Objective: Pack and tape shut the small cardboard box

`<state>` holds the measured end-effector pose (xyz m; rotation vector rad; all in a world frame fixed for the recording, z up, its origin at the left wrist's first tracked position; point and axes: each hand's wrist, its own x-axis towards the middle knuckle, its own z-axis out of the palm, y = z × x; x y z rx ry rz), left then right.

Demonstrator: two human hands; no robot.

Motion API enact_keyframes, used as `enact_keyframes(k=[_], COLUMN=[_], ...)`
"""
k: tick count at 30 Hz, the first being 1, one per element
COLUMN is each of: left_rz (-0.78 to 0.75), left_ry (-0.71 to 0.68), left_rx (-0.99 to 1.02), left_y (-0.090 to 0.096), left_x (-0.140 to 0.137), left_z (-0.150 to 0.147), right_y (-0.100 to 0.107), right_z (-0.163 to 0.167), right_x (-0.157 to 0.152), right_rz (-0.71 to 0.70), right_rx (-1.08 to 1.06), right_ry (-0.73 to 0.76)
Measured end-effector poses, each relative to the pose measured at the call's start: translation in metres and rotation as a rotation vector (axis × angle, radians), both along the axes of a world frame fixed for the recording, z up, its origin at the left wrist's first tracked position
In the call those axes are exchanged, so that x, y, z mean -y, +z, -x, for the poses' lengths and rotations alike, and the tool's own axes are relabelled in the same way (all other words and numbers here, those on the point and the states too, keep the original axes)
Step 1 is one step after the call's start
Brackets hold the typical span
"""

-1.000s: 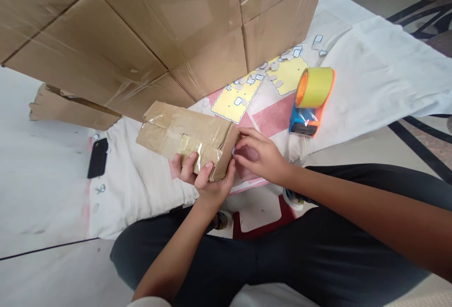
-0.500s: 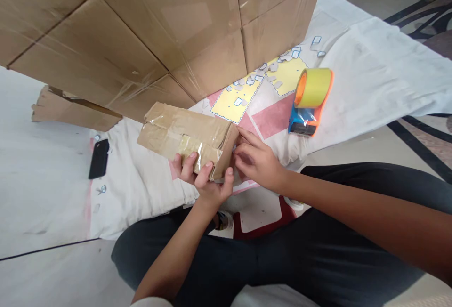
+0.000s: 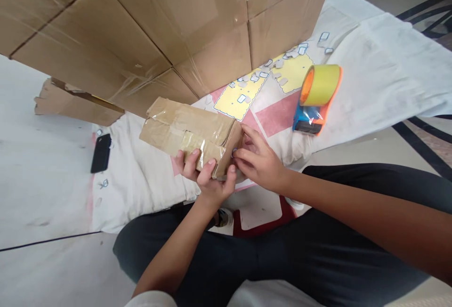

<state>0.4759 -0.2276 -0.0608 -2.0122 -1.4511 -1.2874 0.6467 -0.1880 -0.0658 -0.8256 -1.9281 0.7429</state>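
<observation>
1. Left hand (image 3: 206, 177) clamped on the near lower edge of the small cardboard parcel (image 3: 189, 133): fingers curled up over the front face, thumb at the right-hand corner.
2. Right hand (image 3: 259, 161) at the parcel's right end, fingertips pinched together against the end flap; whether it grips a bit of tape or only presses the flap, cannot tell.
3. Parcel is held off the floor, tilted, just in front of the person's lap, long axis running left to right.
4. Handling, judged: light, since one hand carries it by an edge. Thin crumpled cardboard, so it likely dents if squeezed in the middle.
5. Clear tape wraps over the top and front; glossy, probably slick under the fingers. Bare cardboard gives better hold.
6. Best hold, judged: the corners and long edges, where the folds stiffen it; avoid the loose end flap.
7. Tape dispenser (image 3: 316, 100) with a yellow roll lies on the white cloth (image 3: 381, 71), well apart to the right.
8. Yellow sticker sheets (image 3: 243, 97) lie just beyond the parcel.
9. Large taped cartons (image 3: 158, 29) stand behind them.
10. Black phone (image 3: 101, 153) on the cloth, well to the left.
</observation>
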Motion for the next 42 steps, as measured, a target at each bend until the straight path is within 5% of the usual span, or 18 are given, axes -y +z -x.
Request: enact_keyframes(k=[4, 10, 16, 23, 33, 42], left_rz=[-0.037, 0.013, 0.011, -0.033, -0.033, -0.038], left_ry=[-0.031, 0.144, 0.179, 0.103, 0.188, 0.093], left_rx=[0.033, -0.038, -0.02, -0.002, -0.028, 0.017], left_y=[-0.001, -0.005, -0.009, -0.001, -0.001, 0.0], left_x=[-0.003, -0.002, -0.002, -0.005, -0.005, -0.006], left_z=[-0.001, -0.001, -0.002, -0.009, -0.01, -0.009], right_y=[0.001, 0.005, 0.009, 0.005, 0.01, 0.009], right_z=[-0.001, -0.004, -0.007, -0.003, -0.013, -0.011], right_x=[0.001, -0.004, -0.011, -0.03, -0.049, -0.055], right_rz=[-0.012, 0.068, 0.111, 0.218, 0.078, 0.01], right_rx=[-0.04, -0.125, -0.142, -0.162, 0.004, 0.045], right_ry=[0.003, 0.063, 0.044, 0.016, 0.155, 0.156])
